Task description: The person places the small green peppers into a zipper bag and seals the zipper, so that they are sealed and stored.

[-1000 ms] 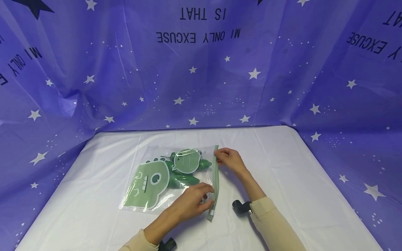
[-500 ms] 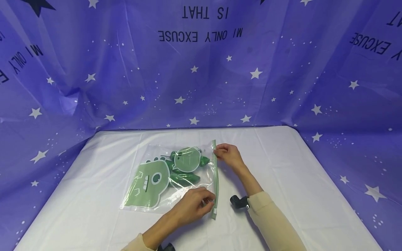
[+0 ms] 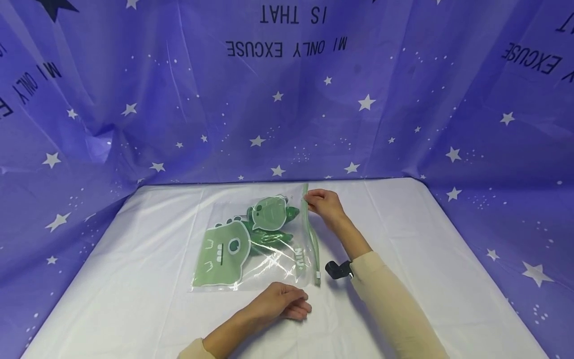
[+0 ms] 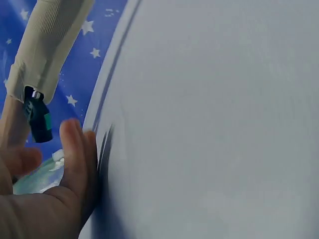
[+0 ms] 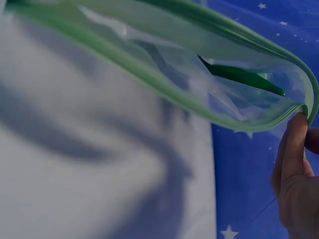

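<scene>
A clear zip bag (image 3: 219, 259) printed with green dinosaurs lies on the white-covered table. Glossy green pointed things (image 3: 271, 238) show through its plastic. My right hand (image 3: 327, 205) pinches the far end of the bag's green zip strip (image 3: 313, 234). In the right wrist view the bag's mouth gapes, and the pointed end of a green thing (image 5: 244, 78) shows inside. The white slider (image 3: 318, 274) is at the strip's near end. My left hand (image 3: 284, 303), fingers loosely bent and holding nothing, is just in front of the bag's near edge, low over the table.
A white cloth (image 3: 426, 279) covers the table. Purple star-printed curtains (image 3: 287, 124) rise along its back and sides. A black wrist camera (image 3: 337, 270) sticks out from the right sleeve, close to the zip strip's near end.
My right hand has moved away from me, shifting the bag's zip end along. My left hand has left the near part of the zip strip and come down in front of the bag.
</scene>
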Tool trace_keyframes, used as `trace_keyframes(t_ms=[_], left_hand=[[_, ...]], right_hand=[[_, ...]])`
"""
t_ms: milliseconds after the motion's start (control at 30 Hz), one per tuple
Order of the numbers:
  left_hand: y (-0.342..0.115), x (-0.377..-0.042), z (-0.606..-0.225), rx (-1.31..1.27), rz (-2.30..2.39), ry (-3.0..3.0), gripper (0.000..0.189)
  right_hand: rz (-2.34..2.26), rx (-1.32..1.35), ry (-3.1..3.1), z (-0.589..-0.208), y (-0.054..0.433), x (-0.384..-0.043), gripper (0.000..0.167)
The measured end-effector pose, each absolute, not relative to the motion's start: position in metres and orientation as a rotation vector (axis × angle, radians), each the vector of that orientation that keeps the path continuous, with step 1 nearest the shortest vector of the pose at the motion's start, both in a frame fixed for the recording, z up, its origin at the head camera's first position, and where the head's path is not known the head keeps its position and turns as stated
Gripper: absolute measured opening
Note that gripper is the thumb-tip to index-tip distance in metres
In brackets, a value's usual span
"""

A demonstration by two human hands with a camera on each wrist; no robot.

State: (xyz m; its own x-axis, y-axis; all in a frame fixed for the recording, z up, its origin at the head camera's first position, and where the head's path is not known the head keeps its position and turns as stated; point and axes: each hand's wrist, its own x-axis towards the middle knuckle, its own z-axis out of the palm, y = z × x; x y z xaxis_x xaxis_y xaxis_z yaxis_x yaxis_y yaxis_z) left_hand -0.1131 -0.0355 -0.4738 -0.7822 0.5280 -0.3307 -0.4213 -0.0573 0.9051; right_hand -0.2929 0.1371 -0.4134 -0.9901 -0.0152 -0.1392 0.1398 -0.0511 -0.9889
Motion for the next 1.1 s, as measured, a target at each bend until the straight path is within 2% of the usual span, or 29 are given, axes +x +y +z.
trace_keyframes(t_ms=[133, 300, 533, 633, 1100], left_hand=[[-0.036, -0.117, -0.475, -0.112, 2.135, 1.294, 0.033], [-0.033, -0.121, -0.479, -0.230, 2.381, 0.954, 0.041], [-0.026, -0.130, -0.478, -0.252, 2.515, 0.890, 0.012], [-0.025, -0.138, -0.473, -0.243, 2.560, 0.895, 0.006], [-0.023, -0.160, -0.462, -0.249, 2.667, 0.824, 0.013]], right_hand=[[-2.234, 0.148, 2.025, -0.401, 0.136, -0.298, 0.025], [-2.279, 0.148, 1.982, -0.394, 0.137, -0.301, 0.025], [-2.313, 0.123, 1.959, -0.402, 0.149, -0.303, 0.031], [-2.285, 0.096, 1.943, -0.408, 0.156, -0.303, 0.035], [-1.888, 0.020, 2.079, -0.432, 0.181, -0.277, 0.052]])
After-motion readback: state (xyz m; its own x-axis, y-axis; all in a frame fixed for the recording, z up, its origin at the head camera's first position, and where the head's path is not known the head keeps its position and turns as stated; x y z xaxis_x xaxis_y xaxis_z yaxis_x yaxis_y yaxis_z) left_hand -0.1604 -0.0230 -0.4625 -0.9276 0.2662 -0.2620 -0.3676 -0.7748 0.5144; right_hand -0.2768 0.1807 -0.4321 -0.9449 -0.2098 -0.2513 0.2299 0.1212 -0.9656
